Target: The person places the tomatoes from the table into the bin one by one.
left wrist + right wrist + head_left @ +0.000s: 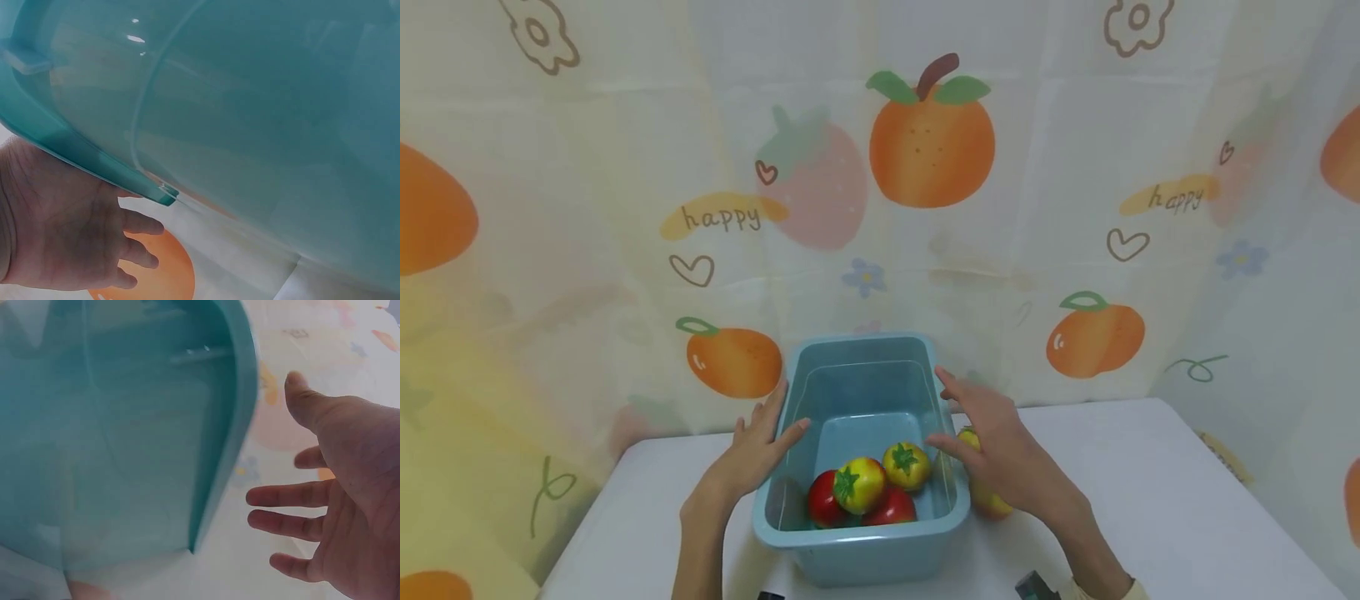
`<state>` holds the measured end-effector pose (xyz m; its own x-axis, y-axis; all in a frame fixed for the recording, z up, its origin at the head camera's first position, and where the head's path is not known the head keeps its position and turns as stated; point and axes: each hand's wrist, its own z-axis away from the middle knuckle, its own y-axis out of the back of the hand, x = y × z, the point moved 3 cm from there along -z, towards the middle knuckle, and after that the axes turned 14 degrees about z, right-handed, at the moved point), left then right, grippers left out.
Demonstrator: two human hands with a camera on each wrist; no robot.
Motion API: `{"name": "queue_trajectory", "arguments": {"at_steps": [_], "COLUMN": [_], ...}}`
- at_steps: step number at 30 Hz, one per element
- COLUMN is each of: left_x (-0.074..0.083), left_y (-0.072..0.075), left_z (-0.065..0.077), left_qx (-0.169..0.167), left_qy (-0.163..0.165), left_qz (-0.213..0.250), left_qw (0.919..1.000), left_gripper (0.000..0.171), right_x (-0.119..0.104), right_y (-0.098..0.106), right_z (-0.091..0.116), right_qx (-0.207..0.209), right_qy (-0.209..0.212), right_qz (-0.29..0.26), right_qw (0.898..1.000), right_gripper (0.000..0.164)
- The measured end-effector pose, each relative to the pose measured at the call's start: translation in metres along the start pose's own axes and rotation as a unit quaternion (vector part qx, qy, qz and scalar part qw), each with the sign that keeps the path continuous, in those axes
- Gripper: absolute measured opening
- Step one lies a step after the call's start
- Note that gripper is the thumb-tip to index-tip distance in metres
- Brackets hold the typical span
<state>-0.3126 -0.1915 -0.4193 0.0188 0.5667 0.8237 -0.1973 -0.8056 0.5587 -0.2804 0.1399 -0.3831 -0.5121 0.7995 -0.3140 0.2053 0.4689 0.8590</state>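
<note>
A light blue plastic bin (880, 560) stands on the table, tipped into view so its inside shows. Inside, at the near end, lie red fruits (825, 500) and yellow tomato-like fruits (860, 485) with green star-shaped tops. My left hand (750, 457) is at the bin's left rim, fingers extended along the outside and thumb over the rim. On the other side, my right hand (356, 506) is spread beside the right rim, with a gap between fingertips and bin in the right wrist view. Neither hand grips anything.
Beside the bin on the right, partly hidden by my right hand, lie yellow fruits (988, 502). The white table (1120, 492) backs onto a fruit-printed curtain (1015, 100). A small dark object (1036, 586) shows at the bottom edge near the right sleeve.
</note>
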Motion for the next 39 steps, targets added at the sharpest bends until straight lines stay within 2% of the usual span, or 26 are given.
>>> {"name": "queue_trajectory", "arguments": {"at_steps": [5, 10, 15, 27, 33, 36, 39], "left_x": [0.000, -0.001, -0.001, 0.002, 0.002, 0.002, 0.002], "left_y": [0.001, 0.001, 0.001, 0.001, 0.001, 0.001, 0.001], "left_z": [0.000, 0.001, 0.001, 0.002, 0.002, 0.002, 0.002], "left_qx": [0.002, 0.004, 0.003, 0.005, 0.005, 0.004, 0.003], "left_qy": [-0.001, 0.000, 0.003, -0.001, -0.004, -0.001, 0.002], "left_qz": [0.001, 0.003, 0.002, 0.008, 0.008, 0.008, 0.007], "left_qw": [1.0000, 1.0000, 1.0000, 1.0000, 0.9999, 1.0000, 1.0000], "left_gripper": [0.092, 0.092, 0.093, 0.092, 0.092, 0.092, 0.092], "right_x": [0.009, 0.017, 0.023, 0.036, 0.041, 0.044, 0.048], "right_y": [0.010, 0.017, 0.023, 0.031, 0.031, 0.028, 0.023], "right_z": [0.003, 0.005, 0.007, 0.012, 0.015, 0.016, 0.018], "right_qx": [0.005, -0.001, 0.001, -0.041, -0.091, -0.141, -0.199], "right_qy": [-0.011, -0.023, -0.016, -0.032, -0.052, -0.073, -0.099], "right_qz": [0.013, 0.032, 0.058, 0.106, 0.121, 0.119, 0.110], "right_qw": [1.000, 0.999, 0.998, 0.993, 0.987, 0.980, 0.969], "right_gripper": [0.071, 0.065, 0.063, 0.066, 0.071, 0.076, 0.079]}}
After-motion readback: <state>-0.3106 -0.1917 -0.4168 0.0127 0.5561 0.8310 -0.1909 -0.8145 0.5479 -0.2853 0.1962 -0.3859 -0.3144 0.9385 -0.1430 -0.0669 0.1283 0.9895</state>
